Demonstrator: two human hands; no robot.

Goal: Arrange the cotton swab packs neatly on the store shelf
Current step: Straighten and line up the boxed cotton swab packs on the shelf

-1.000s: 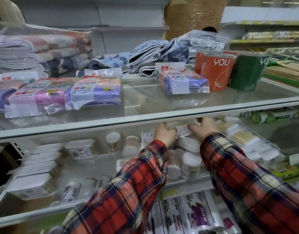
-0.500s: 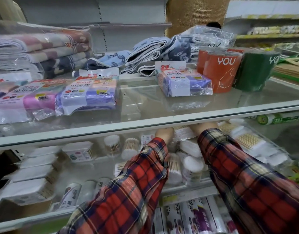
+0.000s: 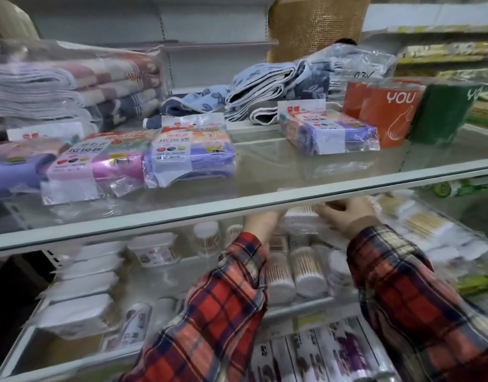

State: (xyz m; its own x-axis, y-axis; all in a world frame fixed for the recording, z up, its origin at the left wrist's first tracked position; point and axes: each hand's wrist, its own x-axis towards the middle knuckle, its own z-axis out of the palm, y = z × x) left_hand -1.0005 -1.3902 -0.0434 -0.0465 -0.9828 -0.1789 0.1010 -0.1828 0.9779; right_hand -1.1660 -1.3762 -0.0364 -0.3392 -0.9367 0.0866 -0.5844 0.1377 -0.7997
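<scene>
Both my hands reach under the upper glass shelf (image 3: 265, 208) onto the shelf below. My left hand (image 3: 260, 223) and my right hand (image 3: 345, 215) grip the two ends of a flat clear cotton swab pack (image 3: 300, 216) with wooden sticks showing. The fingers of the left hand are partly hidden by the shelf edge. Below the held pack stand round cotton swab tubs (image 3: 306, 271) in a cluster. More flat swab packs (image 3: 419, 227) lie at the right. Red plaid sleeves cover both arms.
Flat white packs (image 3: 80, 293) are stacked at the left of the lower shelf, beside a small tub (image 3: 154, 249). The upper shelf carries bagged purple and pink rolls (image 3: 190, 158), folded towels (image 3: 72, 86) and orange and green cylinders (image 3: 389, 114). Long packs (image 3: 334, 354) lie on the shelf beneath.
My hands came back out a little from under the glass shelf, still on the swab pack. The view shifted slightly left and down.
</scene>
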